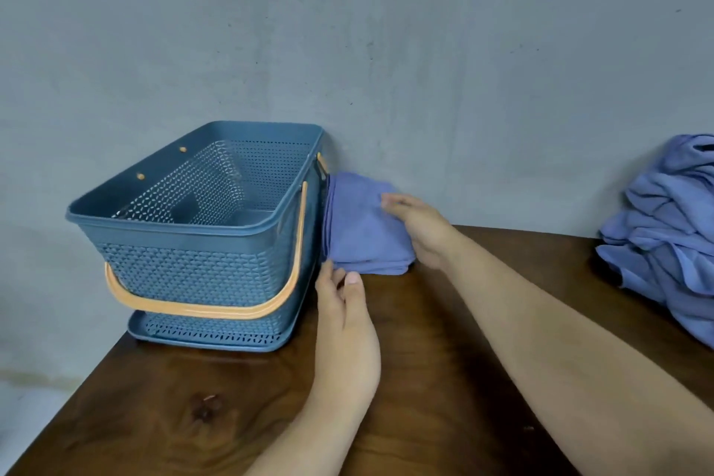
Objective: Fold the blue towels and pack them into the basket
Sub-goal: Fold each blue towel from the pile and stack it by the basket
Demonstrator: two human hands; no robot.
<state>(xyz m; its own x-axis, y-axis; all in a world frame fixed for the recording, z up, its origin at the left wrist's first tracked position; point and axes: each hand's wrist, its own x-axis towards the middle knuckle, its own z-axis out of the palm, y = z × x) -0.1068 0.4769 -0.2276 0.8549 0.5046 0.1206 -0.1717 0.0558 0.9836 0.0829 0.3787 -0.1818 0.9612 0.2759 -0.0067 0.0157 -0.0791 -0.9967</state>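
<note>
One basket (pixel 201 240), one folded stack of blue towels (pixel 361 232), one loose pile (pixel 668 232) of unfolded blue towels and two bare hands show on one dark wooden table (pixel 425 379). How many towels are in the stack or the pile cannot be counted. The left hand (pixel 344 317) lies flat on the table with its fingers loosely curled and released, the tips just touching the stack's near left corner, gripping nothing. The right hand (pixel 419 228) rests on the stack's right side, fingers stretched across the top cloth, the thumb hidden; whether it pinches the cloth cannot be told. The stack sits just beside the basket's right wall, against the grey wall (pixel 386 31). The pile lies well apart at the table's right edge, crumpled and soft. The basket is blue perforated plastic, rectangular, with woven-look sides, an orange handle (pixel 201 305) folded down, and a tray-like base; inside, it shows only bare floor.
</note>
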